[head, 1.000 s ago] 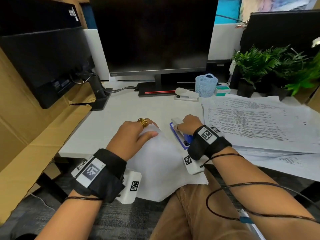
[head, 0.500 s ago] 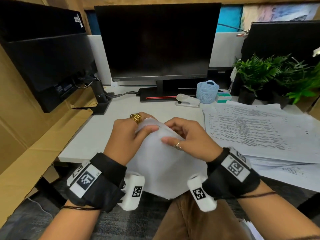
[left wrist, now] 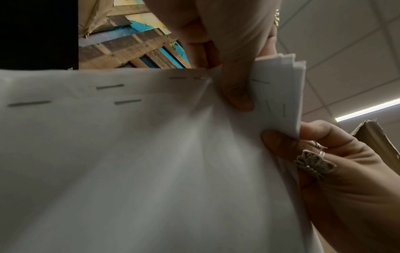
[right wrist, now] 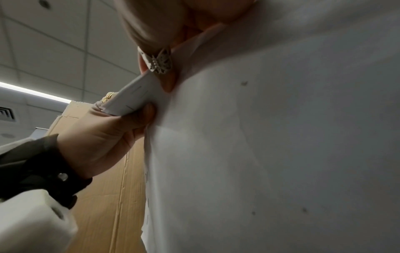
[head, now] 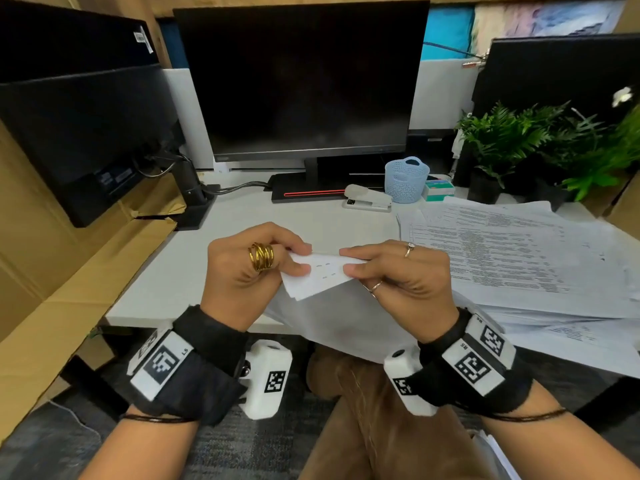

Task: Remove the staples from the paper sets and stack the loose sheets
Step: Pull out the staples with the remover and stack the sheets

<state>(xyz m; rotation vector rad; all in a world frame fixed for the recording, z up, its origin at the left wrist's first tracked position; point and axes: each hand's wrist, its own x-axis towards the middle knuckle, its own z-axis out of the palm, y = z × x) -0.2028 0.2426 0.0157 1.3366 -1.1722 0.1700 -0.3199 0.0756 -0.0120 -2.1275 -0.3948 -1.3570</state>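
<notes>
The right hand (head: 401, 271) has left the stapler's spot. It and the left hand (head: 246, 268) now pinch the paper set (head: 322, 271) before the monitor (head: 304, 81); staples (left wrist: 109, 86) remain.

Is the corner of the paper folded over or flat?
Folded over. Both hands pinch the paper's corner, bent back with staples showing.

Both forearms reach forward, wrists banded, hands raised side by side above lap at desk edge. Left hand (head: 242, 268) knuckles up, fingers curled, thumb and fingertips pinching left side of folded paper corner (head: 323, 271). Right hand (head: 398, 275) mirrors it, thumb and forefinger pinching right side. Fingertips of two hands near, not touching. Rings on both hands.
</notes>
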